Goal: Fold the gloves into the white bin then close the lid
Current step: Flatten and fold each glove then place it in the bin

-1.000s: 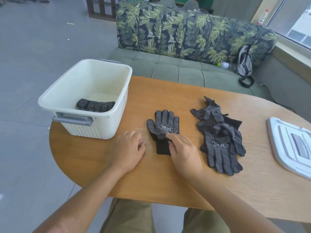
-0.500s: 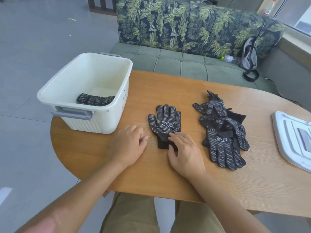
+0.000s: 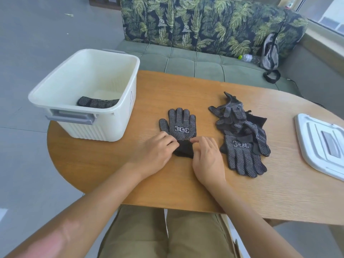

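Folding stage, second glove. One glove (image 3: 179, 125) lies flat, dotted palm up, on the table (image 3: 186, 90), fingers pointing away from the person and the plain cuff toward them. Both hands meet at that cuff: the left hand (image 3: 154, 153) pinches its left edge between thumb and fingertips, a narrow grip with the other fingers curled; the right hand (image 3: 206, 157) rests on the right edge with fingers bent, and whether it has actually pinched the cloth or only presses it cannot be told. To the left stands the bin (image 3: 119, 116), open, with one folded glove (image 3: 96, 102) already on its floor. To the right, well apart from the flat glove, lies a pile (image 3: 240, 135) of unfolded gloves, and beyond it the lid (image 3: 322, 144) at the table's right end. By this layout the task is in its early part. The next move probably calls for lifting the cuff and carrying it forward over the fingers, both edges kept level so the fold lands square, before the bundle goes leftward into the bin.
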A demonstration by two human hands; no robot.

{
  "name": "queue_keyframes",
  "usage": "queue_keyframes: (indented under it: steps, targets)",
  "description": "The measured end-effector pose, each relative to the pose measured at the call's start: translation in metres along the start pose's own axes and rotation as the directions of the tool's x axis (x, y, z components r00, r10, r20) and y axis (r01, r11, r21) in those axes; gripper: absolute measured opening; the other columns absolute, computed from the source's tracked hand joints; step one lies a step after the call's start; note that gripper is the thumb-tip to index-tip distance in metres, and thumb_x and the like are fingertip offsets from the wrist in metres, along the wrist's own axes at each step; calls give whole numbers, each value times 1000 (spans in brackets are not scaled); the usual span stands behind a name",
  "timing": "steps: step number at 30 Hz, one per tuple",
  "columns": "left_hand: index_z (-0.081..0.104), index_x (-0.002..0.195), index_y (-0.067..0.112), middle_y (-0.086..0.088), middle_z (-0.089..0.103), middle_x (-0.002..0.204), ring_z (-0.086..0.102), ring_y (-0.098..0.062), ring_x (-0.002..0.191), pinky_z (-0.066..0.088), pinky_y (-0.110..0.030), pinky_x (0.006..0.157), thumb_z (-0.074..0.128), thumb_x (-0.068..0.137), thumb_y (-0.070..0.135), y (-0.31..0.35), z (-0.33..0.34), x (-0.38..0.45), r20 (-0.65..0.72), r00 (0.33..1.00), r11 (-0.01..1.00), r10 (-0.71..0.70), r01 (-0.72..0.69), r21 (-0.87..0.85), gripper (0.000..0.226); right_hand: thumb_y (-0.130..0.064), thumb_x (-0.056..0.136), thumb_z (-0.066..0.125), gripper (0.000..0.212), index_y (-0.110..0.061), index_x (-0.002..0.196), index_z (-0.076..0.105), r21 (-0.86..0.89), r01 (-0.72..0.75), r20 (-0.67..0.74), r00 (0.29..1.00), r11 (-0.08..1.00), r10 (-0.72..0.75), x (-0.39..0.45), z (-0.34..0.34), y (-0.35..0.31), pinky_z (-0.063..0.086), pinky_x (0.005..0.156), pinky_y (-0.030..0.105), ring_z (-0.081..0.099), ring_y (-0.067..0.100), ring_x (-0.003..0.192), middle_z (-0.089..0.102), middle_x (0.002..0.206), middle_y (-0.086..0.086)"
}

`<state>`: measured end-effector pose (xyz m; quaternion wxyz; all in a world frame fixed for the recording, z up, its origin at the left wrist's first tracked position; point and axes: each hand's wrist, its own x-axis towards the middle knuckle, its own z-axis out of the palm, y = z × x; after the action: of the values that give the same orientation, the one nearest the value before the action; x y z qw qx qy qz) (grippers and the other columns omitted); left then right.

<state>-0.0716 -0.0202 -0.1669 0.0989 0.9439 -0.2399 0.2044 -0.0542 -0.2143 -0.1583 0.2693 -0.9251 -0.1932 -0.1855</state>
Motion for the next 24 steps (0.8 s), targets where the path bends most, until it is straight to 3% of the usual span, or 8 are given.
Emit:
queue_keyframes:
  steps: [6, 10, 13, 17, 21, 24]
  targets:
    - [72, 102, 14, 5, 68, 96, 57, -16, 101, 46, -29, 83, 68, 88, 8, 7, 4, 5, -107, 958, 939, -264, 230, -256, 16, 14, 71, 48, 55, -16, 115, 62, 137, -65, 85, 995, 988, 54, 6, 0, 8, 45, 92, 25, 50, 14, 104, 59, 96, -11]
    - [69, 100, 19, 8, 64, 91, 55, -12, 100, 48, -30, 78, 65, 91, 14, 12, 0, 5, -67, 904, 844, -422, 364, -393, 11, 14, 71, 51, 59, -19, 119, 63, 220, -84, 153, 987, 972, 50, 5, -3, 5, 40, 90, 7, 55, 11, 103, 48, 102, -22]
    - [65, 105, 27, 7, 60, 96, 57, -11, 99, 51, -34, 84, 61, 92, 22, 14, 1, 6, 20, 840, 725, -542, 480, -494, 14, 4, 82, 62, 41, -19, 116, 63, 232, -97, 154, 986, 968, 62, 6, -4, 2, 34, 87, 0, 55, 7, 102, 49, 102, -22]
    - [60, 110, 31, 12, 59, 99, 53, -7, 102, 46, -28, 89, 65, 87, 24, 20, -5, 8, 76, 827, 689, -557, 511, -515, 25, -17, 90, 67, 12, -18, 102, 67, 183, -131, 111, 988, 974, 112, 9, -2, 3, 36, 80, 3, 58, 11, 92, 53, 89, -22]
    - [56, 112, 35, 15, 61, 96, 55, -5, 98, 45, -25, 84, 71, 84, 38, 30, -12, 2, 112, 804, 620, -584, 531, -577, 32, -23, 90, 69, 8, -20, 97, 68, 220, -222, 99, 974, 950, 205, 7, -10, 4, 35, 75, 1, 61, 3, 82, 59, 89, -15]
    - [55, 106, 34, 11, 65, 87, 61, -7, 87, 50, -31, 77, 71, 85, 43, 40, -9, -1, 106, 777, 593, -621, 553, -585, 27, -26, 89, 69, 7, -22, 95, 68, 217, -259, 121, 964, 941, 237, -5, -18, 2, 37, 71, 5, 59, 2, 76, 60, 81, -16]
